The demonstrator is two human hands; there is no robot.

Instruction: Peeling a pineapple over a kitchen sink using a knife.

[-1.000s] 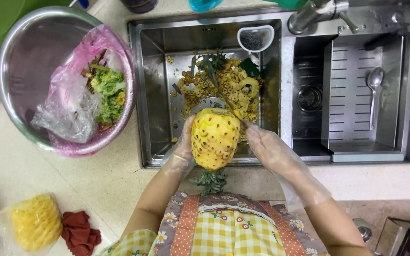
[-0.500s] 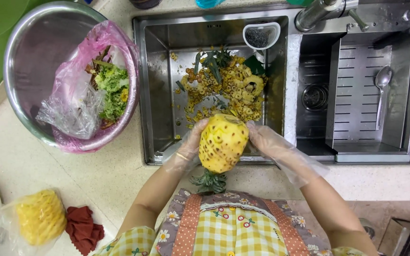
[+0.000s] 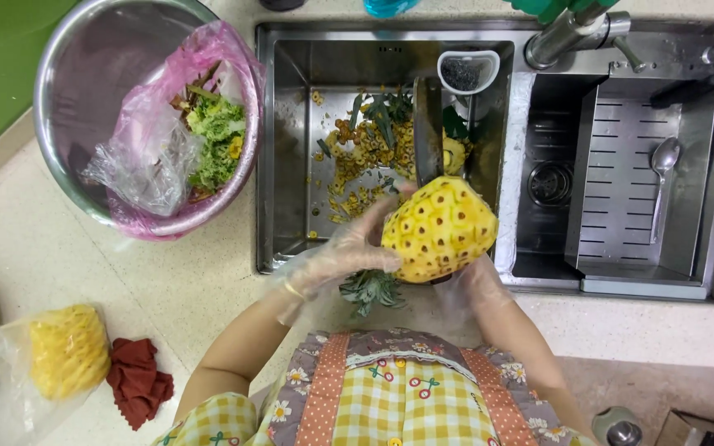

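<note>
Step in hand: I judge this to be the peeling stage of a pineapple (image 3: 440, 227), with most of the rind already off and the brown eyes left in rows on the yellow flesh.
Left hand: my left hand (image 3: 349, 248), in a clear thin glove, is closed on the left flank of the pineapple, fingers spread over the flesh.
Right hand: my right hand (image 3: 474, 285), also gloved, sits under and behind the fruit; I cannot tell whether it grips the fruit or a handle, as the pineapple hides it.
Knife: a dark blade (image 3: 427, 132) stands up from the top of the fruit and points toward the far wall of the sink.
Position of pineapple: over the near rim of the left sink basin (image 3: 278, 165), leafy crown (image 3: 371, 289) toward my apron, base end over the basin.
Basin contents: rind pieces and leaf scraps (image 3: 365, 153) lie on the basin floor, toward its far right corner.
Right basin: a perforated metal tray (image 3: 621, 198) with a spoon (image 3: 663, 161) resting on it.
Surface, far left corner: a steel bowl (image 3: 76, 99) lined with a pink bag (image 3: 159, 149) that holds green trimmings.
Surface, near left corner: a peeled pineapple in a clear bag (image 3: 64, 351), with a dark red cloth (image 3: 136, 380) just beside it.
Next move, as I judge it: turn the fruit to expose any remaining rind or the eye rows, keep the left fingers clear of the blade path, and cut over the basin so scraps drop in.
</note>
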